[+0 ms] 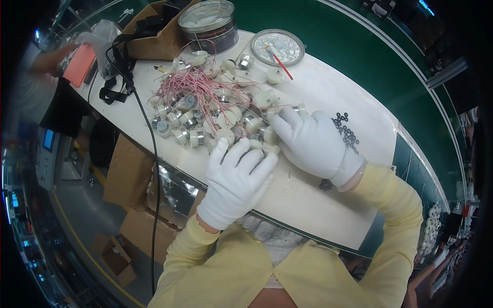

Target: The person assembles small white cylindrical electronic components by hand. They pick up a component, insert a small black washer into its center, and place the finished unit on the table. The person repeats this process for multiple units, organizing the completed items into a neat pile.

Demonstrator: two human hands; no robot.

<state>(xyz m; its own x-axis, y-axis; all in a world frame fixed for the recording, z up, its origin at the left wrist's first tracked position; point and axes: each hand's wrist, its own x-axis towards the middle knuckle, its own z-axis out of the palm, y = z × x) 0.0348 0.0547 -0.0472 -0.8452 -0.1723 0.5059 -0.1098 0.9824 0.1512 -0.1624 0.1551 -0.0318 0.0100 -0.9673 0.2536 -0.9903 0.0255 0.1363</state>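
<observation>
A heap of small round motors (226, 119) with cream caps, silver bodies and thin pink wires (187, 87) lies on the white table (328, 215). My left hand (239, 177), in a white glove, is at the near edge of the heap. Its fingers are stretched out and somewhat apart, with the tips against the nearest motors. My right hand (313, 141), also gloved in white, reaches into the heap's right side with curled fingers. What lies under those fingertips is hidden. A silver motor part (300, 109) shows just beyond them.
Small dark rings (347, 132) lie right of my right hand. Behind the heap stand an open tin (208, 25), its lid (287, 43) with a red-handled brush (281, 65), and a cardboard box (159, 43). A black cable (149, 123) crosses the left edge. Another person (41, 87) stands far left.
</observation>
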